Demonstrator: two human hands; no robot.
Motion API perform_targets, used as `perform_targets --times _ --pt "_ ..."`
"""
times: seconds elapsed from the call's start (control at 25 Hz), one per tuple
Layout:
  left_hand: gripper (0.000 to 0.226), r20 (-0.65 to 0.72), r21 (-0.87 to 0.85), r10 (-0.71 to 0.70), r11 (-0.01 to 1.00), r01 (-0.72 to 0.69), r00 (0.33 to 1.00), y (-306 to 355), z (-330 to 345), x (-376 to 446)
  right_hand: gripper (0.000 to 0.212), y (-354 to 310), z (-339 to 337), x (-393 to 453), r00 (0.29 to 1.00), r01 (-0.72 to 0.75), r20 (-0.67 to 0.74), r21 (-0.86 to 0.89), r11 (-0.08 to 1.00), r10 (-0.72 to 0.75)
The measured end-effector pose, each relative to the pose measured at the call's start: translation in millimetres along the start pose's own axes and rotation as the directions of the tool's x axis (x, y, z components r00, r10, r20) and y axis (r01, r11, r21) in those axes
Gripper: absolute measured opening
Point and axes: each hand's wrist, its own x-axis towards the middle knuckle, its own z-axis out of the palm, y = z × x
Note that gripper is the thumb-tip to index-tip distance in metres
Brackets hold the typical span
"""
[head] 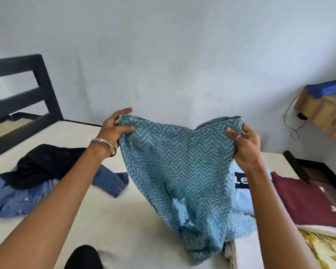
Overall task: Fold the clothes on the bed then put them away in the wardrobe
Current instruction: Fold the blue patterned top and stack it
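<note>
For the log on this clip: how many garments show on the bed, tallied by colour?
Teal zigzag garment, held up by left hand and right hand: 1
Black garment: 1
Blue denim pieces: 2
Light blue printed shirt: 1
Maroon folded garment: 1
Total: 6

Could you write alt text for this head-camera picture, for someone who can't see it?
Both hands, left hand and right hand, hold up a teal zigzag-patterned cloth by its top corners over a white bed. Unfolded jeans and a black garment lie left; a maroon garment lies right.
</note>
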Motion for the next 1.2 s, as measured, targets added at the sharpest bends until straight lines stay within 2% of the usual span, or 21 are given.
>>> perform_targets --times 0.08,0.12,0.2,0.24,0.32,0.4,0.48,0.6,0.64,0.68,0.72,0.76,0.8,0.84,0.92,1.0,1.04,1.12,1.2 --pt "0.059 0.155 -0.027 0.001 1.0 0.003 0.988 -4 -10 -8 0.042 -6 -9 -3 0.996 0.025 0.089 -0.092 0.995 -0.017" --pt "0.058 0.232 -0.035 0.0 0.999 0.009 0.973 -9 -15 -11 0.044 -7 -12 -3 0.995 0.032 0.101 -0.138 0.99 -0.018" --pt "0.055 0.332 -0.066 -0.013 0.997 0.037 0.943 -18 -25 -17 0.034 -6 -18 -3 0.995 0.054 0.096 -0.187 0.981 -0.037" --pt "0.051 0.342 -0.085 -0.021 0.995 0.053 0.939 -22 -27 -18 0.028 -5 -20 -3 0.995 0.054 0.09 -0.209 0.976 -0.036" --pt "0.033 0.268 -0.053 -0.014 0.998 0.03 0.963 -29 -25 -18 0.025 -1 -27 -6 0.993 0.05 0.112 -0.258 0.965 -0.022" --pt "0.022 0.164 0.115 0.038 0.992 -0.058 0.986 -37 -20 -13 0.033 4 -33 -10 0.978 0.025 0.207 -0.253 0.967 0.029" --pt "0.029 0.127 0.34 0.076 0.933 -0.115 0.989 -43 -17 -6 0.035 6 -31 -15 0.959 -0.017 0.272 -0.237 0.971 0.083" --pt "0.042 0.219 0.698 0.048 0.69 -0.192 0.974 -53 -16 3 0.033 0 -17 -18 0.973 -0.04 0.209 -0.263 0.964 0.098" --pt "0.043 0.307 0.759 -0.039 0.613 -0.22 0.951 -54 -10 0 0.035 -2 -11 -16 0.977 -0.013 0.201 -0.305 0.952 0.077" --pt "0.047 0.414 0.779 -0.179 0.576 -0.247 0.892 -54 -1 -7 0.035 -5 -3 -13 0.973 0.029 0.224 -0.355 0.935 0.055" --pt "0.063 0.511 0.777 -0.309 0.566 -0.277 0.802 -55 12 -14 0.035 -7 6 -10 0.962 0.069 0.269 -0.403 0.912 0.046" --pt "0.082 0.584 0.758 -0.377 0.57 -0.316 0.719 -58 30 -21 0.034 -8 17 -6 0.946 0.1 0.32 -0.445 0.89 0.053" --pt "0.094 0.628 0.733 -0.385 0.585 -0.348 0.677 -61 49 -28 0.032 -9 28 -4 0.929 0.125 0.364 -0.484 0.866 0.069" --pt "0.098 0.645 0.705 -0.349 0.614 -0.354 0.68 -65 70 -35 0.03 -10 39 -2 0.916 0.15 0.394 -0.52 0.841 0.08" --pt "0.086 0.601 0.644 -0.212 0.7 -0.31 0.771 -73 105 -45 0.028 -12 53 3 0.912 0.182 0.402 -0.569 0.802 0.078" --pt "0.053 0.493 0.599 -0.057 0.746 -0.292 0.868 -81 124 -48 0.028 -13 55 8 0.931 0.179 0.36 -0.592 0.786 0.059" --pt "0.039 0.444 0.596 0.002 0.746 -0.297 0.896 -84 128 -47 0.027 -16 54 10 0.943 0.168 0.329 -0.591 0.789 0.046" --pt "0.023 0.386 0.585 0.029 0.765 -0.27 0.922 -86 131 -49 0.027 -21 52 10 0.957 0.133 0.287 -0.558 0.819 0.04" --pt "0.022 0.366 0.589 -0.002 0.774 -0.23 0.931 -80 131 -50 0.027 -23 49 10 0.955 0.102 0.287 -0.532 0.84 0.067"
